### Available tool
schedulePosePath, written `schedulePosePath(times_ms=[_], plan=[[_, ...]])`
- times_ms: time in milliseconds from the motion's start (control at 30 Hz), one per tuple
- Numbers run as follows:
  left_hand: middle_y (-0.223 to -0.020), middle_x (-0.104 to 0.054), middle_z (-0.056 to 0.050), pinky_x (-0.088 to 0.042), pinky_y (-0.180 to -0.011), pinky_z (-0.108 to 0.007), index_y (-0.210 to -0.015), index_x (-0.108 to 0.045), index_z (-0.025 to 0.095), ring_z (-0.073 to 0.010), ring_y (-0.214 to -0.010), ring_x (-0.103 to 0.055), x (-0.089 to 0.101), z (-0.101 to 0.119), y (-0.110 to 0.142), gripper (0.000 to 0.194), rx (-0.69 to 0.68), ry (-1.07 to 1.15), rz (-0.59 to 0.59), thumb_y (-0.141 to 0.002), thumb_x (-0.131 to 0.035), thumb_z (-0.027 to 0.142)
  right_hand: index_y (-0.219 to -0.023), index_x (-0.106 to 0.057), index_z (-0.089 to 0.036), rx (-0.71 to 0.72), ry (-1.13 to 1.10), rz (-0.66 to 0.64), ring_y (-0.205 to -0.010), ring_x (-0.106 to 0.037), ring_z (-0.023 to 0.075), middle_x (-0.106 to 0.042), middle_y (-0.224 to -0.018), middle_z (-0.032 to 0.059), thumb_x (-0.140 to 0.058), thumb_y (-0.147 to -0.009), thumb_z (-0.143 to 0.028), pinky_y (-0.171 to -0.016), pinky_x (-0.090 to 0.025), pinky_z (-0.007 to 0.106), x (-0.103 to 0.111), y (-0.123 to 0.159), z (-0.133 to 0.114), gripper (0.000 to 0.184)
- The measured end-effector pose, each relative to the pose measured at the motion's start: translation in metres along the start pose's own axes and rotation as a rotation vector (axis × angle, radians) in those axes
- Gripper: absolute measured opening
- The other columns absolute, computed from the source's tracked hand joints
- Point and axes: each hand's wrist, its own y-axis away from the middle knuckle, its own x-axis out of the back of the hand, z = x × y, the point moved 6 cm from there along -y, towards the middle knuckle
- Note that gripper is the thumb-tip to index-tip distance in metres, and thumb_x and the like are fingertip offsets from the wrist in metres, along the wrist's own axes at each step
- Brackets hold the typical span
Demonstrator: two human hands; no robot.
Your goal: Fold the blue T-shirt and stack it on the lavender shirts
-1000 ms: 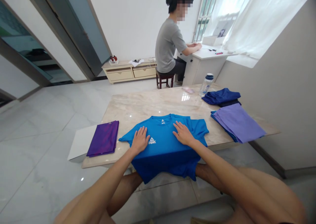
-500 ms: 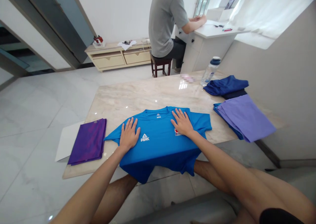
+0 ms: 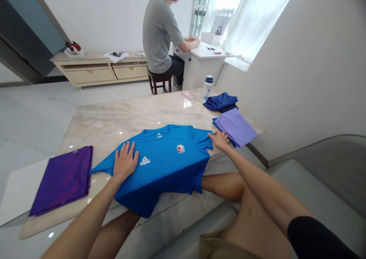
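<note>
A blue T-shirt (image 3: 162, 167) lies spread face up on the marble-look table, its collar away from me and its lower part hanging over the near edge. White PEAK lettering and a red-and-white badge show on the chest. My left hand (image 3: 125, 160) rests flat on the shirt near the shoulder on the left, fingers stretched out. At the end of the sleeve on the right is my right hand (image 3: 220, 140), its thumb apart from the fingers and close to the sleeve's edge. Whether the thumb touches the cloth I cannot tell.
Purple folded cloth (image 3: 64, 179) lies at the table's left end, over a white sheet (image 3: 20, 190). On the right are a lilac folded cloth (image 3: 237, 125), dark blue clothing (image 3: 221, 101) and a water bottle (image 3: 207, 88). A person (image 3: 161, 34) sits at a white desk beyond.
My right hand has moved off the shirt's chest to the right, out to the sleeve's end, uncovering the badge. My left hand stays on the shirt. The view has turned to the right.
</note>
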Motion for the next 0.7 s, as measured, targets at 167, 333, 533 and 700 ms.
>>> schedulePosePath(times_ms=[167,333,533,700], plan=[[-0.181,-0.036,-0.019,-0.021,-0.139,-0.063,-0.172,-0.045,0.011,-0.0362,-0.171,-0.03,-0.001,-0.005,0.016,0.072,0.004,-0.021,0.019,-0.11,-0.031,0.044,-0.109,-0.079,-0.019,-0.081,-0.024,-0.042,-0.135,-0.058,0.0433,-0.068,-0.138,0.0223,-0.072,-0.093,-0.066,-0.114,-0.047,0.058,-0.009,0.005,-0.031,0.05],[-0.18,-0.039,-0.018,-0.023,-0.139,-0.063,-0.171,-0.048,0.011,-0.0362,-0.17,-0.033,0.001,-0.004,0.024,0.07,0.012,0.005,0.052,-0.11,-0.033,0.043,-0.109,-0.076,-0.018,0.009,-0.032,-0.044,-0.117,-0.071,0.0337,-0.078,-0.113,0.0164,-0.055,-0.107,-0.045,-0.101,-0.055,0.041,0.009,0.01,-0.053,0.034],[-0.178,-0.042,-0.019,-0.023,-0.139,-0.062,-0.168,-0.051,0.012,-0.0363,-0.168,-0.035,0.003,-0.002,0.024,0.068,0.027,0.025,0.074,-0.11,-0.034,0.042,-0.139,-0.066,-0.013,0.164,0.115,0.065,-0.117,-0.074,0.0363,-0.077,-0.121,0.0236,-0.055,-0.112,-0.044,-0.099,-0.054,0.041,0.046,0.036,-0.085,0.043],[-0.177,-0.045,-0.02,-0.024,-0.138,-0.064,-0.167,-0.053,0.012,-0.0379,-0.167,-0.038,0.003,-0.002,0.024,0.067,0.02,0.038,0.104,-0.11,-0.035,0.042,-0.137,-0.065,-0.013,0.317,0.106,0.043,-0.11,-0.078,0.0351,-0.078,-0.118,0.0233,-0.057,-0.112,-0.036,-0.094,-0.057,0.04,0.053,0.065,-0.142,0.035]])
